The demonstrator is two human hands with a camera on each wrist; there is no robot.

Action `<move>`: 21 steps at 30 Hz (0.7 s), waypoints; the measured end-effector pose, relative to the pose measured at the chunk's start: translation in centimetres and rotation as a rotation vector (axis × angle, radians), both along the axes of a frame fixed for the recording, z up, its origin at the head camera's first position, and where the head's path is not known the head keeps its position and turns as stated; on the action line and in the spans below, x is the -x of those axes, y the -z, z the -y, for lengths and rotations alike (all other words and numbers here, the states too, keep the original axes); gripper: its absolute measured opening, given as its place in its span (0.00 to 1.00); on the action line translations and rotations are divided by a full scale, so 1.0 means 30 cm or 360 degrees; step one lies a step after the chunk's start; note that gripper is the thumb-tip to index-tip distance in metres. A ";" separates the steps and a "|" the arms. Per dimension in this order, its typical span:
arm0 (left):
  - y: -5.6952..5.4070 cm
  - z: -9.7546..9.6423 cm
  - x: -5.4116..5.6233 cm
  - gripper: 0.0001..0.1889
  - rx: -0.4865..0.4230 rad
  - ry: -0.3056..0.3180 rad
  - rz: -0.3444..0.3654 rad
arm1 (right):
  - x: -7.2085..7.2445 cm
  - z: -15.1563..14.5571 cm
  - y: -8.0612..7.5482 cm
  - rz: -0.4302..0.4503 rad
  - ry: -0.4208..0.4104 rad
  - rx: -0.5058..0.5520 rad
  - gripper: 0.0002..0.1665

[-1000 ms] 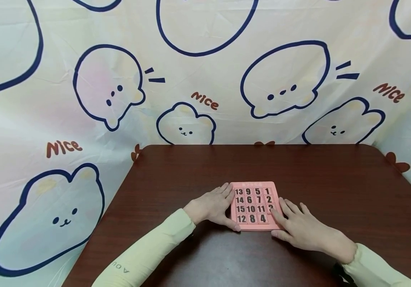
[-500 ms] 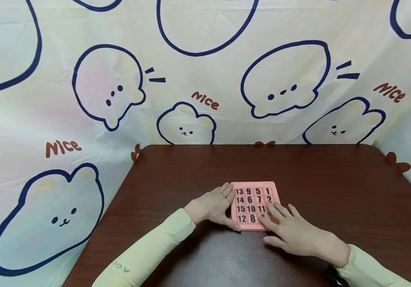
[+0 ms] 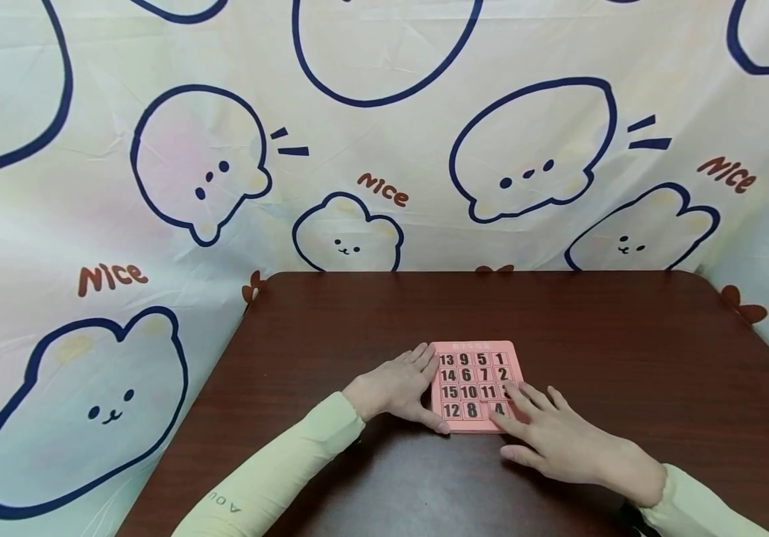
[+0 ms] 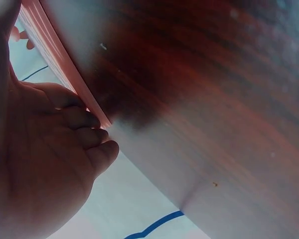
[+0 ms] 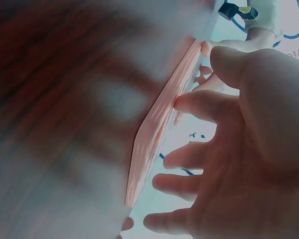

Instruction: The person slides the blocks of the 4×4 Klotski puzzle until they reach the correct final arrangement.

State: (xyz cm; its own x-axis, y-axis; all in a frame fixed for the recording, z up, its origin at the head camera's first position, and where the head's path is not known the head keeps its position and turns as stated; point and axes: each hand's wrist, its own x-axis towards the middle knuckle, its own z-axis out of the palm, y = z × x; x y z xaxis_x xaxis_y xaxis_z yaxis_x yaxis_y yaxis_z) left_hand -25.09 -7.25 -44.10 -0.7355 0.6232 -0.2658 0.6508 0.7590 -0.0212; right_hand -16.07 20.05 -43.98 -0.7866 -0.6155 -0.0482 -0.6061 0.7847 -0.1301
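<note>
A pink sliding number puzzle [image 3: 471,425] lies flat on the dark wooden table, numbered tiles facing up. My left hand [image 3: 397,384] rests along its left side, fingers near the far left corner and thumb at the near left corner. In the left wrist view, those fingertips [image 4: 102,149] sit right at the board's pink edge. My right hand [image 3: 562,440] reaches over the near right part with spread fingers. Its index fingertip is on the 4 tile [image 3: 500,408] in the bottom row, and another finger partly covers the tile above. A gap shows between the 8 tile [image 3: 471,410] and the 4.
The brown table [image 3: 357,313] extends around the puzzle on every side. Behind it hangs a pale cloth [image 3: 424,149] with blue-outlined cartoon bears. A light-green sleeve [image 3: 283,462] covers the left forearm.
My right hand moved from the board's right edge toward the near left, onto the 4 tile, then slightly back right. The 4 tile slid right. The left hand stayed in place.
</note>
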 end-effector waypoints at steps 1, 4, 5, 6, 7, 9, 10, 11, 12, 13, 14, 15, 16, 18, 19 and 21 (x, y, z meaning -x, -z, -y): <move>0.001 -0.001 0.000 0.66 -0.0001 -0.0001 0.0001 | 0.000 -0.007 0.001 -0.0001 0.0008 0.0004 0.32; 0.003 -0.003 -0.001 0.66 -0.0002 0.0000 0.0008 | -0.002 -0.032 0.004 0.0021 0.0041 0.0016 0.33; 0.003 -0.004 -0.002 0.66 -0.0002 0.0000 0.0012 | -0.003 -0.040 0.004 0.0027 0.0053 0.0014 0.33; 0.003 -0.005 -0.003 0.67 -0.0003 -0.0002 0.0018 | -0.004 -0.047 0.003 0.0035 0.0065 0.0013 0.34; 0.003 -0.006 -0.004 0.67 -0.0004 -0.0005 0.0024 | -0.005 -0.053 0.001 0.0046 0.0076 0.0013 0.34; 0.003 -0.007 -0.005 0.67 -0.0003 -0.0009 0.0028 | -0.005 -0.060 -0.004 0.0063 0.0094 0.0015 0.33; 0.003 -0.006 -0.005 0.67 -0.0001 -0.0009 0.0023 | -0.004 -0.061 -0.008 0.0082 0.0105 0.0019 0.33; 0.003 -0.005 -0.004 0.67 0.0005 -0.0009 0.0015 | -0.003 -0.059 -0.012 0.0096 0.0110 0.0023 0.33; 0.003 -0.005 -0.004 0.67 0.0008 -0.0010 0.0009 | -0.001 -0.057 -0.015 0.0099 0.0109 0.0026 0.34; 0.004 -0.004 -0.003 0.67 0.0010 -0.0009 0.0002 | 0.002 -0.054 -0.018 0.0099 0.0107 0.0026 0.34; 0.004 -0.003 -0.002 0.67 0.0012 -0.0007 -0.0004 | 0.005 -0.050 -0.021 0.0105 0.0106 0.0027 0.35; 0.003 -0.002 -0.001 0.67 0.0013 -0.0003 -0.0007 | 0.007 -0.045 -0.024 0.0099 0.0101 0.0023 0.35; 0.003 -0.002 -0.001 0.67 0.0013 0.0000 -0.0011 | 0.010 -0.040 -0.026 0.0093 0.0091 0.0019 0.36; 0.002 -0.002 0.000 0.67 0.0006 -0.0002 -0.0007 | 0.017 -0.027 -0.027 0.0059 0.0050 0.0016 0.36; 0.002 -0.002 0.001 0.67 0.0004 -0.0001 -0.0005 | 0.020 -0.020 -0.027 0.0049 0.0033 0.0014 0.36; 0.000 -0.002 0.002 0.66 -0.0002 -0.0002 -0.0002 | 0.026 -0.003 -0.026 0.0027 -0.0004 0.0017 0.34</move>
